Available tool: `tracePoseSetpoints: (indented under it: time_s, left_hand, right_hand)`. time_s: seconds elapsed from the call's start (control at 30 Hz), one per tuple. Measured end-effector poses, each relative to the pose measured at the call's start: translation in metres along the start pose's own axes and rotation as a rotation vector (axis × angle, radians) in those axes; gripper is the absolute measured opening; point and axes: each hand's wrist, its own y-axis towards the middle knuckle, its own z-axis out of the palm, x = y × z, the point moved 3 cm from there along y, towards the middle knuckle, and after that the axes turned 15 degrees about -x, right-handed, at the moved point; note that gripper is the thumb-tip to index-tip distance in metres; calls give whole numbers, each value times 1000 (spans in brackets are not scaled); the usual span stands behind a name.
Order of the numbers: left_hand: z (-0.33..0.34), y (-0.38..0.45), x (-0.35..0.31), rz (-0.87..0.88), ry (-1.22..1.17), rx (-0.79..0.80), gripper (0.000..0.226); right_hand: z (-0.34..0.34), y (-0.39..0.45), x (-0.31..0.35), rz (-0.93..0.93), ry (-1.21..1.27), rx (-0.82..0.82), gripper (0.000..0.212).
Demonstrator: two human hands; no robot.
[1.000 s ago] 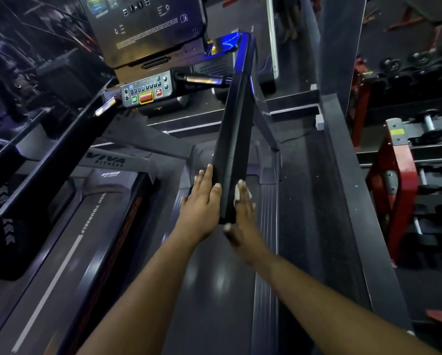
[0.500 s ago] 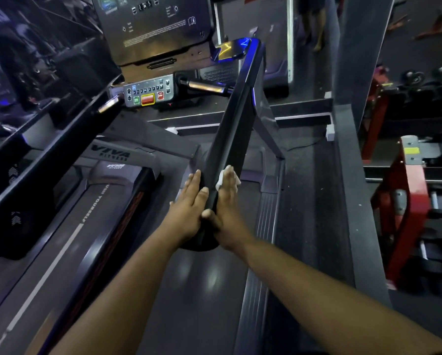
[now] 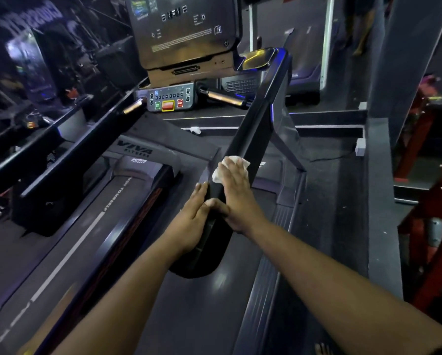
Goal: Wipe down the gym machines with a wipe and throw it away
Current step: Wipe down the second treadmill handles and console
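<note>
Where "VIVA" marks the treadmill [image 3: 134, 149] — right hand [image 3: 236, 198] fingers flat on wipe [image 3: 218, 175], left hand [image 3: 193, 221] fingers straight against handrail [image 3: 250, 129].

A crumpled white paper wipe [image 3: 230, 168] lay flat on the top face of the long black treadmill handrail [image 3: 255, 124], which slanted from its rounded near end toward one o'clock, up to the grey treadmill console [image 3: 186, 34].

The handrail [image 3: 250, 134] looked like smooth, semi-gloss black plastic. The wipe [image 3: 221, 172] was crumpled white paper or cloth. The treadmill belt [image 3: 204, 303] gleamed dully, and the grip bar [image 3: 225, 97] shone metallic.
</note>
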Motion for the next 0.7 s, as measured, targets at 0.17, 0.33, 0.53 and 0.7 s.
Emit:
tracePoseSetpoints:
  time_s: [0.17, 0.33, 0.53, 0.7]
  left_hand:
    - [6, 10, 1, 55, 32, 29, 53]
    - [16, 22, -11, 142, 249, 18, 57]
    - [29, 48, -27, 158, 335, 21, 58]
    - [36, 62, -34, 178, 358, 11, 59]
  right_hand:
    - [3, -48, 10, -102, 37, 123, 125]
    - [-13, 54, -37, 37, -14, 20, 133]
    - [-19, 74, -48, 96, 39, -31, 135]
    - [-16, 67, -60, 49, 79, 11, 125]
